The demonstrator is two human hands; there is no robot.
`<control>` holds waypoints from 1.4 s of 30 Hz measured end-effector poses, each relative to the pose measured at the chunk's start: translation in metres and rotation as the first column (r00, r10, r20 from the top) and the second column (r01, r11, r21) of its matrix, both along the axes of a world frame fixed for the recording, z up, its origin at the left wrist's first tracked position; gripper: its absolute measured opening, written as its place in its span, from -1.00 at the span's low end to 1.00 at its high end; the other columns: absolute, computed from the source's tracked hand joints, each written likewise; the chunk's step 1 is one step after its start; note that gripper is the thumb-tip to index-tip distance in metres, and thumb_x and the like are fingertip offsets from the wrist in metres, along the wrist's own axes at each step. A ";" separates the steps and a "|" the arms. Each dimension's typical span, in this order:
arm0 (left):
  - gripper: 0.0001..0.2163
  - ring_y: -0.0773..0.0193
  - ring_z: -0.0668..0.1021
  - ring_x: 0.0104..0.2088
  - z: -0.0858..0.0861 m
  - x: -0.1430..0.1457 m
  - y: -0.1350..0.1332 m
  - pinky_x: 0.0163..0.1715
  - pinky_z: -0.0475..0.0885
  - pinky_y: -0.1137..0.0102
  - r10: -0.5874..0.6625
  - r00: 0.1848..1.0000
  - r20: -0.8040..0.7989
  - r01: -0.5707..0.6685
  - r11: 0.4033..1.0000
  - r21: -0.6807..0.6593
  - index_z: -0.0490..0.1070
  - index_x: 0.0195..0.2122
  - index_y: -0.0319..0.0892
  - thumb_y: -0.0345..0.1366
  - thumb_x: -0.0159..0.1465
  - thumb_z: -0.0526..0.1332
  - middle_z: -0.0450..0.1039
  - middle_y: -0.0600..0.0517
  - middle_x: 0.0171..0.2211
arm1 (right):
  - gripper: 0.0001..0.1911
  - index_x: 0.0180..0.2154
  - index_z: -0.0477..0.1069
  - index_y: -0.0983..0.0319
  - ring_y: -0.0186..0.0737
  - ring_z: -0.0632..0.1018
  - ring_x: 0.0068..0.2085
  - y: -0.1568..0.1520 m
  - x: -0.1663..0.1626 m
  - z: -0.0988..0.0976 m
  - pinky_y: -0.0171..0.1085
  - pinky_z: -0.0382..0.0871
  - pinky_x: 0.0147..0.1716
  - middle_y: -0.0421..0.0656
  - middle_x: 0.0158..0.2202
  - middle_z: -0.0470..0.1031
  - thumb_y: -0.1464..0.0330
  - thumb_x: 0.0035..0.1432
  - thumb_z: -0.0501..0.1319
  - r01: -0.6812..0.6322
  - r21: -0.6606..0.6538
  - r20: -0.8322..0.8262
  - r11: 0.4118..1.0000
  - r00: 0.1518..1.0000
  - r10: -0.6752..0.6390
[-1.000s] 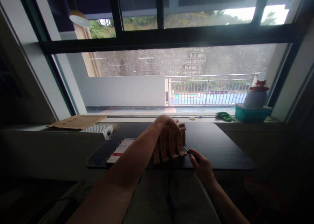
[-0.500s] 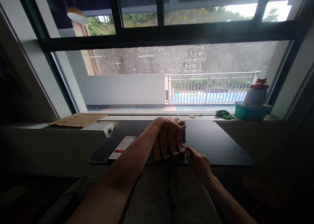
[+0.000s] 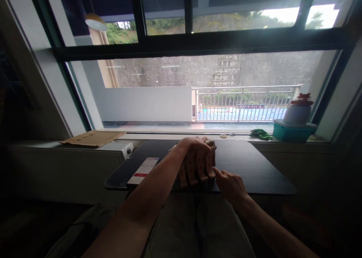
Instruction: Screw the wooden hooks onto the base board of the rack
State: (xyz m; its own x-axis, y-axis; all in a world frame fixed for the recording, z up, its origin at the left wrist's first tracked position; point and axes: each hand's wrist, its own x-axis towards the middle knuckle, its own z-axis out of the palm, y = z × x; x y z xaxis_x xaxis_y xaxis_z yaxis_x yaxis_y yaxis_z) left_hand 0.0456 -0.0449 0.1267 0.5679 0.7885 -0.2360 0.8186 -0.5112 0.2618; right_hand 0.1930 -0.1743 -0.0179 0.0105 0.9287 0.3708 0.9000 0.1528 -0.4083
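On the dark table (image 3: 254, 171), close to its front edge, is a brown wooden piece (image 3: 201, 168) with several curved slats dotted with small holes. My left hand (image 3: 199, 144) reaches across and is closed over its top; the forearm covers its left side. At the rightmost slat, my right hand (image 3: 230, 183) is closed around a thin tool (image 3: 211, 169), like a small screwdriver. Only a short bit of its shaft shows, with the tip against the slat; the handle is hidden in my fingers.
A phone (image 3: 143, 170) with a lit screen lies left of my left forearm. Past the table, the window sill holds a green cloth (image 3: 260, 134) and a teal box (image 3: 294, 131) with a pale container on top. Brown paper packaging (image 3: 92, 137) rests at the left.
My right hand has come closer to the slat, and less of the tool's shaft shows. My left hand keeps its grip. The whole view has shifted slightly.
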 end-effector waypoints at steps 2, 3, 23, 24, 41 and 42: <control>-0.58 0.02 0.37 0.07 0.001 0.000 0.000 0.00 0.34 0.02 -0.002 1.000 -0.001 0.002 1.000 -0.002 0.20 0.15 -0.14 -0.18 0.30 0.17 0.18 -0.12 0.17 | -0.62 -0.01 0.42 0.17 -0.15 0.54 -0.29 0.001 0.000 0.000 -0.23 0.30 -0.28 -0.06 -0.37 0.54 0.51 0.14 0.09 -0.016 -0.019 0.005 1.000 1.000 0.017; -0.59 0.02 0.37 0.07 0.001 0.000 -0.001 0.00 0.34 0.02 -0.004 1.000 -0.002 0.004 1.000 -0.003 0.20 0.15 -0.14 -0.19 0.30 0.17 0.18 -0.12 0.16 | -0.62 0.01 0.40 0.18 -0.16 0.54 -0.28 0.001 0.000 -0.001 -0.22 0.31 -0.26 -0.06 -0.35 0.54 0.50 0.16 0.09 -0.021 -0.028 -0.006 0.999 1.000 0.021; -0.57 0.01 0.36 0.09 -0.001 -0.003 -0.003 0.01 0.33 0.01 -0.004 1.000 0.005 0.003 0.999 0.032 0.18 0.17 -0.13 -0.18 0.30 0.17 0.16 -0.12 0.18 | -0.68 0.00 0.34 0.25 -0.22 0.50 -0.19 0.002 -0.006 0.008 -0.09 0.41 -0.17 -0.11 -0.15 0.46 0.26 0.25 0.13 -0.035 -0.143 -0.064 0.989 0.998 0.026; -0.57 0.00 0.35 0.09 -0.001 -0.003 -0.003 0.01 0.32 0.00 -0.006 1.000 0.007 0.006 1.000 0.031 0.18 0.17 -0.13 -0.18 0.30 0.17 0.15 -0.12 0.19 | -0.67 0.01 0.33 0.25 -0.21 0.50 -0.19 0.001 -0.008 0.007 -0.08 0.41 -0.17 -0.11 -0.14 0.45 0.27 0.24 0.13 -0.034 -0.151 -0.062 0.988 0.998 0.025; -0.58 0.01 0.35 0.10 0.004 -0.004 -0.008 0.03 0.30 0.00 -0.012 0.999 0.032 0.012 1.000 0.020 0.20 0.16 -0.14 -0.18 0.30 0.17 0.16 -0.12 0.18 | -0.71 -0.08 0.38 0.27 -0.23 0.49 -0.19 0.024 0.010 0.001 -0.15 0.43 -0.22 -0.10 -0.12 0.44 0.23 0.23 0.13 -0.055 -0.225 -0.413 0.973 0.910 -0.044; -0.58 0.01 0.35 0.09 0.004 -0.004 -0.008 0.03 0.31 0.00 -0.010 0.999 0.032 0.009 1.000 0.013 0.20 0.16 -0.14 -0.18 0.30 0.17 0.17 -0.12 0.18 | -0.70 -0.08 0.37 0.27 -0.24 0.49 -0.21 0.023 0.011 0.001 -0.15 0.43 -0.23 -0.11 -0.14 0.44 0.23 0.23 0.14 -0.050 -0.199 -0.400 0.979 0.916 -0.035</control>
State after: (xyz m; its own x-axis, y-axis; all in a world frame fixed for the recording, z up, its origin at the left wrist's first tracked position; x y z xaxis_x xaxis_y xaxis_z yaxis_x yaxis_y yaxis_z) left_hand 0.0416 -0.0529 0.1309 0.5825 0.7860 -0.2070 0.8049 -0.5224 0.2814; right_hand 0.2045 -0.1512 -0.0173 0.1111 0.9835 0.1431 0.6538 0.0361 -0.7558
